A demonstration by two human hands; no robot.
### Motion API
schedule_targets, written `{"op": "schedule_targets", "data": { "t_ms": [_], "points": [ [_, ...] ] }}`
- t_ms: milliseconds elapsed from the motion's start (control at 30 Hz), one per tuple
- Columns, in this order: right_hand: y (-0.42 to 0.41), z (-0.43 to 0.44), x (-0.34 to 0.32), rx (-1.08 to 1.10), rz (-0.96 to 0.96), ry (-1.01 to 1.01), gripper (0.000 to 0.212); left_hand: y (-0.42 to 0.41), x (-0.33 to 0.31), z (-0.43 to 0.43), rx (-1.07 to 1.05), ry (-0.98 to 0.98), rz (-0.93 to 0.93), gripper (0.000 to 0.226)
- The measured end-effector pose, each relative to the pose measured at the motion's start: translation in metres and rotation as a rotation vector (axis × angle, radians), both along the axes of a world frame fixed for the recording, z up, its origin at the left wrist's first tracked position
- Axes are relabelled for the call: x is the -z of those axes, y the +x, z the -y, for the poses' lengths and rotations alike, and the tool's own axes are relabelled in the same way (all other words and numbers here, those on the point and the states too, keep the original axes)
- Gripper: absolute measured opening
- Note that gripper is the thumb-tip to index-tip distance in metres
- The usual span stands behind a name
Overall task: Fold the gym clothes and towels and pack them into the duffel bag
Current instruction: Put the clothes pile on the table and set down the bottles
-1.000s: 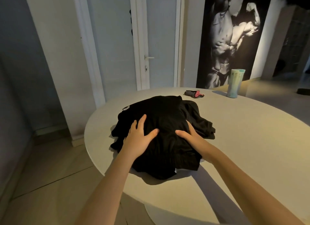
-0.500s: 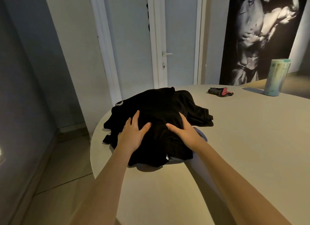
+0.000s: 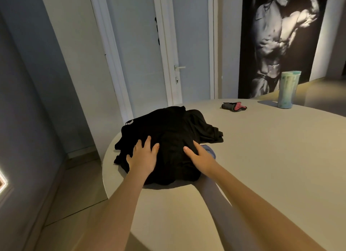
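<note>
A heap of black gym clothes (image 3: 168, 136) lies near the left edge of a round white table (image 3: 262, 166), with small white lettering on its far left fold. My left hand (image 3: 143, 157) rests flat on the heap's left side, fingers spread. My right hand (image 3: 200, 157) lies on the right side, fingers straight, thumb pointing left. A bit of blue-grey cloth (image 3: 208, 150) peeks out beside my right hand, under the black heap. No duffel bag is in view.
A small grey and pink item (image 3: 234, 106) lies on the far side of the table. A pale green tumbler (image 3: 287, 89) stands at the back right. Behind are white doors (image 3: 187, 45) and a dark wall poster (image 3: 280, 35). Tiled floor lies to the left.
The view has swung left and nearer, so the heap sits closer to the table's left edge in frame. Both hands stay on the black clothes. More blue-grey cloth shows by my right hand.
</note>
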State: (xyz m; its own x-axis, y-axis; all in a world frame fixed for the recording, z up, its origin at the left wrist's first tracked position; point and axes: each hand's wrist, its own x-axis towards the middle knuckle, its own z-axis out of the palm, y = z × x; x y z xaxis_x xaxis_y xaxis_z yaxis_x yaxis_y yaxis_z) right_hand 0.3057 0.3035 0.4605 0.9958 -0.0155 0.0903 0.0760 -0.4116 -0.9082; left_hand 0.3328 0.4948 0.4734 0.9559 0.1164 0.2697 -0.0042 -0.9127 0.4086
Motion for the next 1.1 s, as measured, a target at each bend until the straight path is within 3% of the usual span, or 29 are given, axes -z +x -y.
{"op": "schedule_targets", "data": {
  "t_ms": [133,300,467,667,867,1000,1100],
  "points": [
    [-0.042,0.018,-0.003,0.003,-0.022,-0.053,0.057,-0.035,-0.001,0.015,0.037,-0.057,0.045,0.056],
    [-0.112,0.050,-0.018,-0.028,-0.021,0.047,0.062,-0.092,-0.007,0.046,0.129,-0.144,0.086,0.050],
    [-0.194,0.108,-0.034,0.095,0.033,0.038,0.046,-0.152,-0.025,0.101,0.259,-0.315,0.152,0.038],
    [-0.293,0.189,-0.039,0.310,0.108,0.005,0.040,-0.230,-0.035,0.195,0.560,-0.509,-0.029,0.039],
    [-0.371,0.260,-0.021,0.527,0.155,0.040,0.038,-0.309,-0.021,0.292,0.848,-0.492,-0.109,0.037],
    [-0.402,0.294,0.007,0.633,0.148,0.083,0.034,-0.337,0.007,0.340,1.022,-0.281,-0.106,0.038],
    [-0.415,0.317,0.035,0.686,0.114,0.139,0.035,-0.346,0.039,0.364,1.087,-0.149,-0.204,0.042]
  ]
}}
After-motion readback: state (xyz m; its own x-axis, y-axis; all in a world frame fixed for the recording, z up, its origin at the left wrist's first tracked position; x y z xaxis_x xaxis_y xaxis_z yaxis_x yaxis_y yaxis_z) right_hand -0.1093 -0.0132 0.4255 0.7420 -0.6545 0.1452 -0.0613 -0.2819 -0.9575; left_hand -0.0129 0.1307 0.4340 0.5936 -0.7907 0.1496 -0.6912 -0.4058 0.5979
